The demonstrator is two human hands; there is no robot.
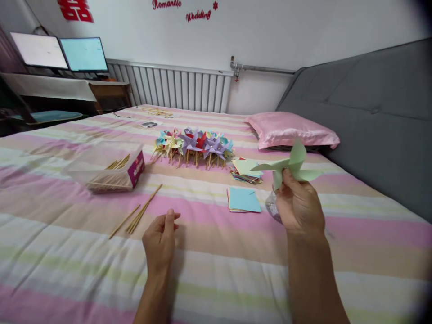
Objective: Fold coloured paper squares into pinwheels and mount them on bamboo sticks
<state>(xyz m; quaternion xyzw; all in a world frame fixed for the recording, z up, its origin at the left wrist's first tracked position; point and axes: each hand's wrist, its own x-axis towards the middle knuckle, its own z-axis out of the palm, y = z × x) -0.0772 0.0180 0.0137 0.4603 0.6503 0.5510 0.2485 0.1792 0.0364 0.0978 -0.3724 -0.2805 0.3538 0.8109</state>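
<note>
My right hand (299,204) is raised at the right, gripping a light green paper pinwheel (293,164) near its centre. Its blades curl out above my fingers. Below it, partly covered by the hand, a clear container with small dark contents (272,208) rests on the bedspread. Low in the middle, my left hand (161,231) is closed, thumb against curled fingers; whether anything is inside them is hidden. Several thin wooden sticks (143,211) lie just left of it. Between my hands is a stack of square paper (243,200), light blue on top.
Finished pinwheels on sticks (194,146) stand clustered farther back. A clear plastic box (101,166) holds many sticks at left. A second paper pile (246,170) lies behind the blue-topped stack. A pink pillow (292,129) sits by the grey headboard (367,103). All rest on a striped bedspread (216,270).
</note>
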